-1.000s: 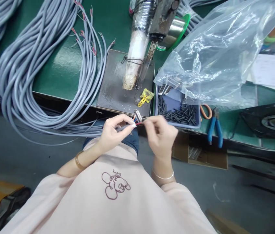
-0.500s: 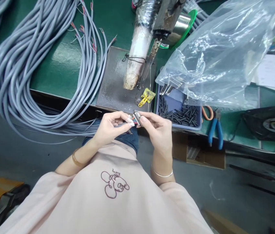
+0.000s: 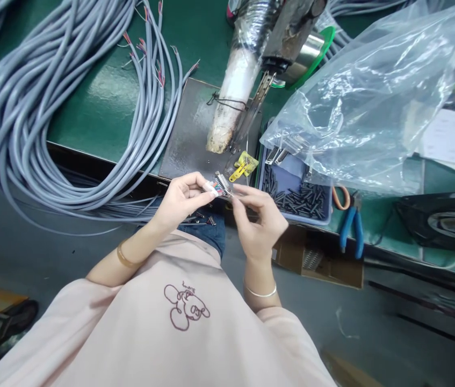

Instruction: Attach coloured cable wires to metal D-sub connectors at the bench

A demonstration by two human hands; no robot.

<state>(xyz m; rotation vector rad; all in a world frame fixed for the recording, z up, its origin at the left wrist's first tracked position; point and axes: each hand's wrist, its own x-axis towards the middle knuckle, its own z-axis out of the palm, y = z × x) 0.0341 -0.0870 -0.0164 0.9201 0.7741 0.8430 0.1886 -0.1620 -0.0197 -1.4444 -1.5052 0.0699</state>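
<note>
Broadly, the green desk fills the upper half of the frame, and the metal D-sub connector is held up at its near edge, around the middle of the frame, between the left hand and the right hand. The left grip is pinched closed, thumb against fingers, on the coloured wires behind the connector. The right grip has thumb and forefinger nearly together by the connector's lower right end; something thin and bright shows there, but I cannot tell whether it is held.

The connector should feel light and stiff, its shell a little slippery, and is best taken by the ends. The wires look thin and soft, with joints probably too fragile for tugging.

Around them, largest first: the coil of grey cables crowds the upper left, and the clear plastic bag sprawls over the upper right, partly covering the blue tray of black sleeves. A dark board lies just beyond the hands, overhung by a wrapped tube. Blue-handled pliers rest right of the tray.
</note>
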